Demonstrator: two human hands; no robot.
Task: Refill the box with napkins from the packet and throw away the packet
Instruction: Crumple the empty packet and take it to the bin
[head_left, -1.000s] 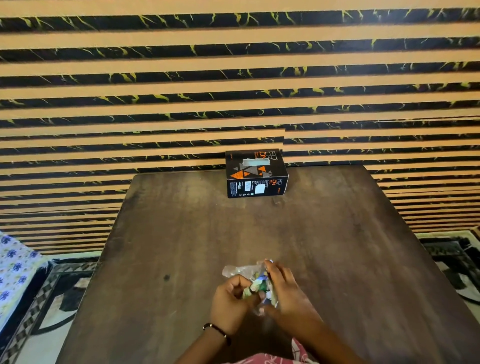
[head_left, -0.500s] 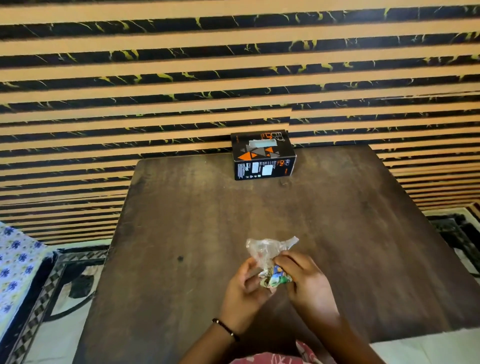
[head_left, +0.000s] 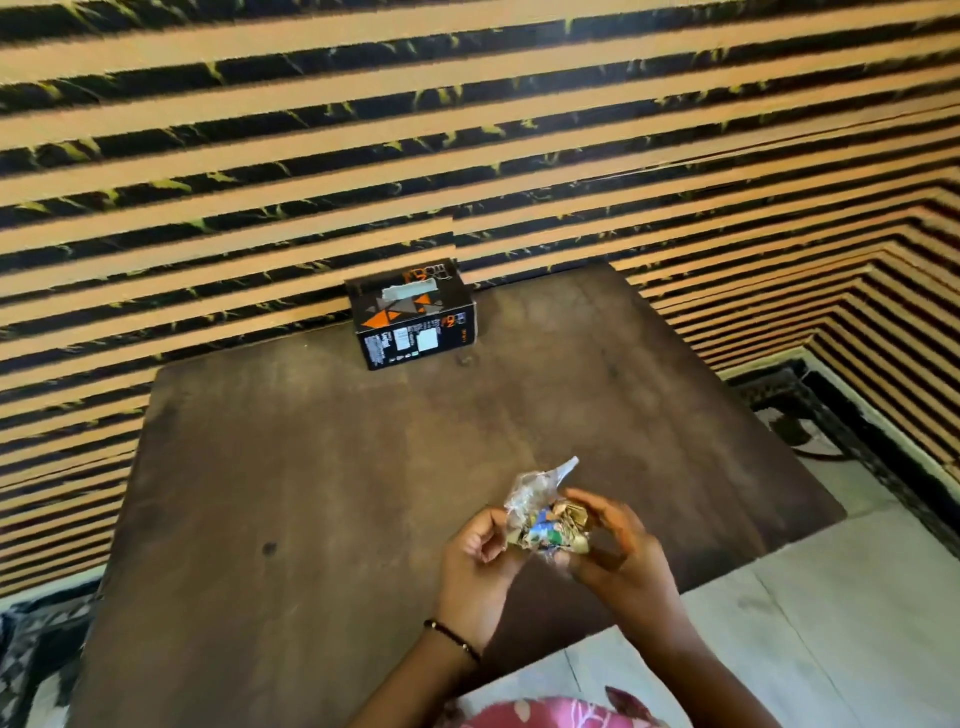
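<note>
A black napkin box (head_left: 413, 316) with orange triangles stands at the far edge of the dark wooden table (head_left: 311, 467), against the wall, with a pale napkin showing in its top slot. Over the table's near right part, the crumpled clear plastic packet (head_left: 543, 512) with coloured print is bunched up between my hands. My left hand (head_left: 480, 564) grips its left side and my right hand (head_left: 621, 553) cups its right side with curled fingers. A clear corner of the packet sticks up above my fingers.
A wall of tan and black horizontal stripes (head_left: 467, 130) rises right behind the table and turns a corner at the right. Pale floor tiles (head_left: 831, 597) with a dark patterned border lie to the right. A pink garment (head_left: 545, 714) shows at the bottom edge.
The view has swung to the right and tilted, so the box and table sit further left. Both hands keep crumpling the packet; my right fingers have opened a little around it.
</note>
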